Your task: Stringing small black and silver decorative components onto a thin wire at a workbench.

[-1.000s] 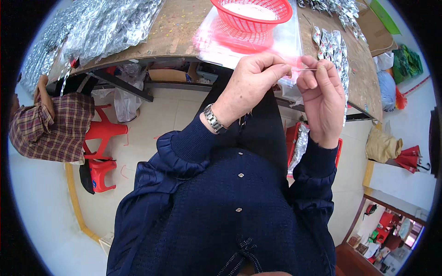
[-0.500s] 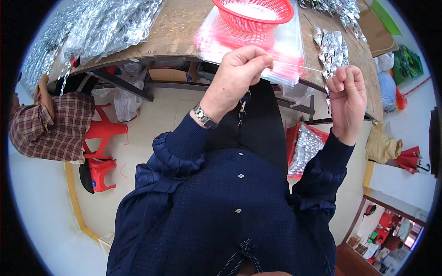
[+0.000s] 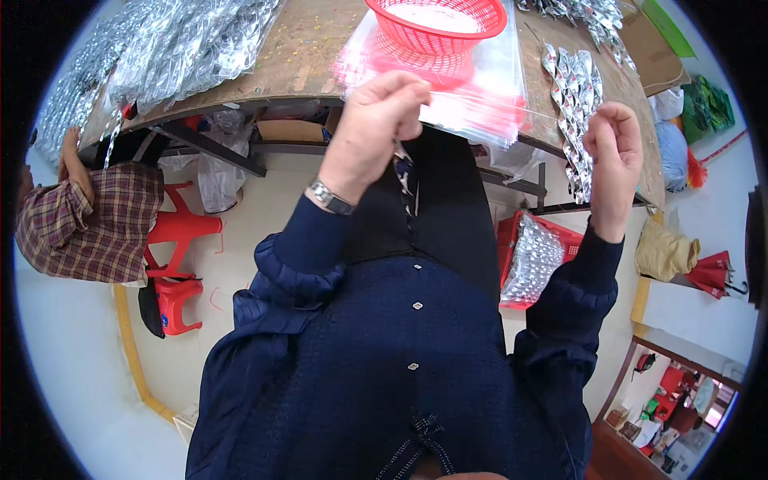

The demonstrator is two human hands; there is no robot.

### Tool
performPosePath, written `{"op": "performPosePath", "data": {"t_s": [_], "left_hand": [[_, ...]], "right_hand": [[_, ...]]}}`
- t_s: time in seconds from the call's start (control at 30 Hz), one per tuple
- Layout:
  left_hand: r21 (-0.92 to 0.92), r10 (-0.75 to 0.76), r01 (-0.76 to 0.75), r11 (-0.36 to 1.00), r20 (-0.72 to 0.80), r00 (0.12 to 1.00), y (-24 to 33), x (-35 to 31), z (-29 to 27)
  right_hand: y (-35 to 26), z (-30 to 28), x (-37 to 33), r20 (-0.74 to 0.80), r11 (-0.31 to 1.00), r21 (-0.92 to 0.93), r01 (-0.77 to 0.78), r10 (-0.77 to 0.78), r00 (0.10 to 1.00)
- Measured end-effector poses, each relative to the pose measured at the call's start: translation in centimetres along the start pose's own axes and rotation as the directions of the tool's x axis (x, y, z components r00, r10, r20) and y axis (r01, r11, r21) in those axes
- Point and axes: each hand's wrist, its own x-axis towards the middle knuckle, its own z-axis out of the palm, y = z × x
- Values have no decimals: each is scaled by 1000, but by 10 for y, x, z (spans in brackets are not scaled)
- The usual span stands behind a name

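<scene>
Left hand (image 3: 376,120) and right hand (image 3: 614,148) each pinch one end of a thin, near-transparent strand (image 3: 496,102), stretched taut between them above the table's near edge. Far centre, a red mesh basket (image 3: 436,22) holds white contents, resting on clear plastic bags (image 3: 480,104). Lower right, a red crate (image 3: 532,260) holds silvery packets.

red stools (image 3: 180,264), beige sack (image 3: 662,250), folded umbrella (image 3: 718,274)
</scene>
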Motion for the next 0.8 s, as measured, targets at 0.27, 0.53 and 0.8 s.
{"op": "performPosePath", "data": {"t_s": [0.27,0.53,0.8], "left_hand": [[-84,25,-30,996,-58,998,9,3,-39],[51,4,-4,999,-3,1000,-5,3,-17],[-46,66,-73,996,-133,989,16,2,-31]], "right_hand": [[15,-40,4,-61,945,-313,92,-117,991],[9,-12,-7,-4,972,-231,45,-48,999],[12,-22,-6,-21,954,-287,83,-93,995]]}}
